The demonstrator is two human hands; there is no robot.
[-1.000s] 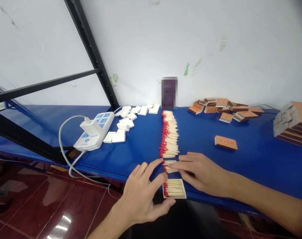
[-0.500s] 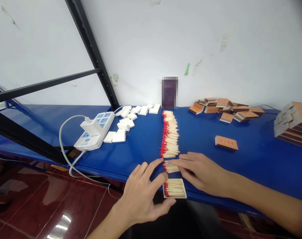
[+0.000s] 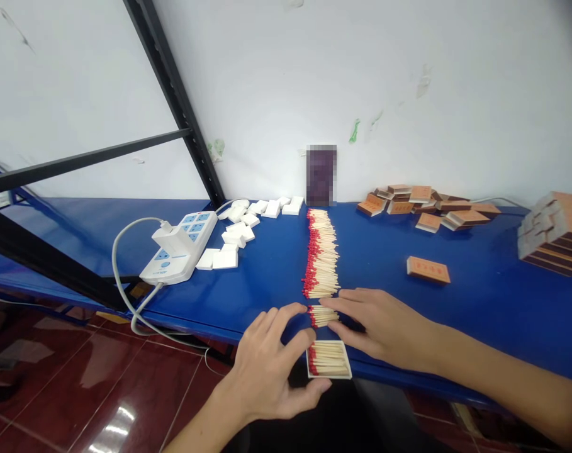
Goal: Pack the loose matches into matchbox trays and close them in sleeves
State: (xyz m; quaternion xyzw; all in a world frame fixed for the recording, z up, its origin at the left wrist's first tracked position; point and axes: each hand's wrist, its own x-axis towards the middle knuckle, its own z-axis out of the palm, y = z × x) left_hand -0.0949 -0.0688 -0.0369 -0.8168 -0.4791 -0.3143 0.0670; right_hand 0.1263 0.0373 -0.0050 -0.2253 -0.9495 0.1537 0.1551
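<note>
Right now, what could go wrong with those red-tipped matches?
The white rectangular tray of red-tipped wooden matches is held by the left hand at the front edge of the blue tabletop, so it could tip and spill.
Only a narrow gap parts the small loose match bunch from the long match row, so the right hand might nudge them together.

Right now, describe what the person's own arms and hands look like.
The left hand and right hand are both ungloved, with slim fingers. No ring, watch or bracelet shows. The left forearm and right forearm are bare as far as the picture shows them, with no sleeve or cable in view.
</note>
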